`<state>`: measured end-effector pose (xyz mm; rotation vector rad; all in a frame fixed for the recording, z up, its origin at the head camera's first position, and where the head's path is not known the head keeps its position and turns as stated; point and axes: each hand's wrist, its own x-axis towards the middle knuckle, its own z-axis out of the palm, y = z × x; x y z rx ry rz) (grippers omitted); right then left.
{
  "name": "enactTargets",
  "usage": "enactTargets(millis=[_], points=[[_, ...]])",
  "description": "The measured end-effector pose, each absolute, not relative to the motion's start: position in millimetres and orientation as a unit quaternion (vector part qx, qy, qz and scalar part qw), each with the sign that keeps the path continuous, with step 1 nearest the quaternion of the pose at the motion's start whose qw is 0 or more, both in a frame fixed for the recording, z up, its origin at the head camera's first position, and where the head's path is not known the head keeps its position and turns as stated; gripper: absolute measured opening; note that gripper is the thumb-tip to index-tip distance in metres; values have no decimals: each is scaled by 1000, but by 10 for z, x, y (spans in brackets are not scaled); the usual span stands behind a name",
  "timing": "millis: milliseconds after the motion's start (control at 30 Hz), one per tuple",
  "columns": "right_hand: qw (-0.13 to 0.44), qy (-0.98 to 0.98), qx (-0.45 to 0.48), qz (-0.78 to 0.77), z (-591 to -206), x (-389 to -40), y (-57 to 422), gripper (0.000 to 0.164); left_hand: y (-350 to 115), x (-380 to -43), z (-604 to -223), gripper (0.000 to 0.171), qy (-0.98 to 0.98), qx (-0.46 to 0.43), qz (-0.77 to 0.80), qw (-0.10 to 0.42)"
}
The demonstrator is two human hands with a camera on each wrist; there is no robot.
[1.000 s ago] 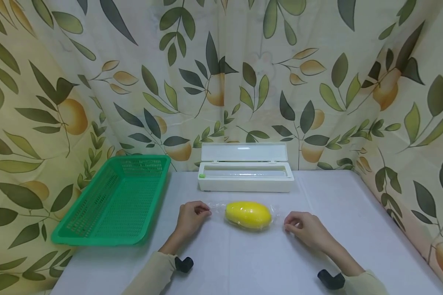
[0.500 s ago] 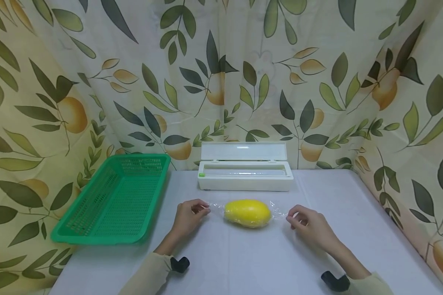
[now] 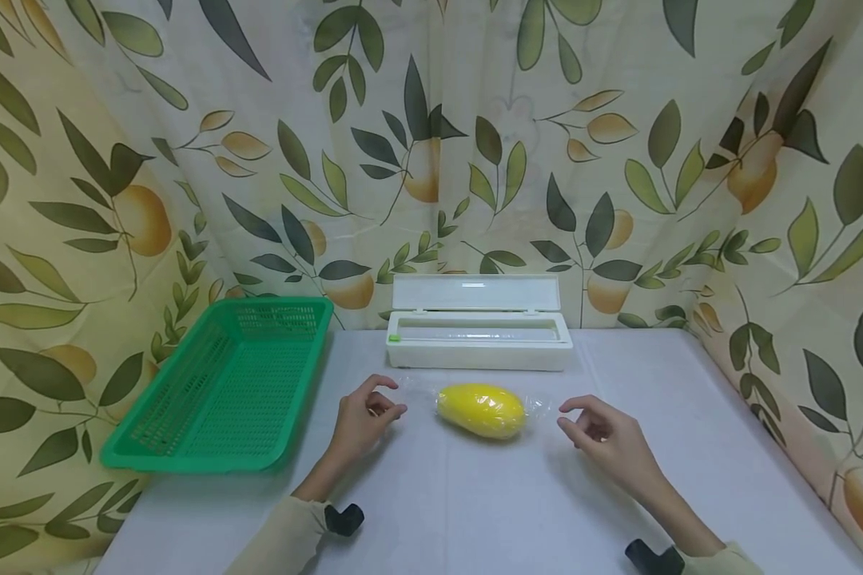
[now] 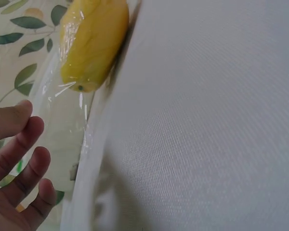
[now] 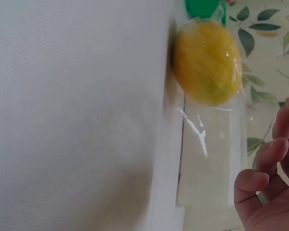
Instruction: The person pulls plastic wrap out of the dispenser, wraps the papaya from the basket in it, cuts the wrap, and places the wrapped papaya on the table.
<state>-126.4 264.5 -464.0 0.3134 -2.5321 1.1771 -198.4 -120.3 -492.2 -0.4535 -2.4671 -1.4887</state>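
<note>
A yellow oblong fruit [image 3: 480, 410], wrapped in clear cling film, lies on the white tablecloth in the middle of the head view. Loose film ends [image 3: 539, 406] stick out from both its sides. To its left is my left hand [image 3: 363, 417], thumb and forefinger parted beside the film end there. My right hand [image 3: 607, 438] is on the other side, its fingers loosely bent and its thumb apart from the forefinger. Both wrist views show the wrapped fruit [image 4: 94, 45] beyond the fingers, with nothing gripped.
Behind the fruit stands a white cling film dispenser [image 3: 479, 357] with its lid raised and a small green tab at its left. A green plastic basket [image 3: 276, 447] sits at the left of the table. Leaf-patterned curtains [image 3: 489, 48] enclose the back and sides.
Half a second ago both hands pinched the film ends, the right one drawing its end outward. Now the fingers have parted and let go, and the fruit is tilted slightly differently.
</note>
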Motion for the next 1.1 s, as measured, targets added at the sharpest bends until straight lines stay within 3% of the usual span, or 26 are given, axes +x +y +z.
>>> enactTargets(millis=[200,1100], points=[[181,-892,119,396,-4564,-1286,2648,15,-1219,-1952,-4883,46,-833,-174,-511,122],[197,-901,177,343,-4098,-1676,2616,15,-1048,-1968,-4667,34,-842,-180,-492,134]])
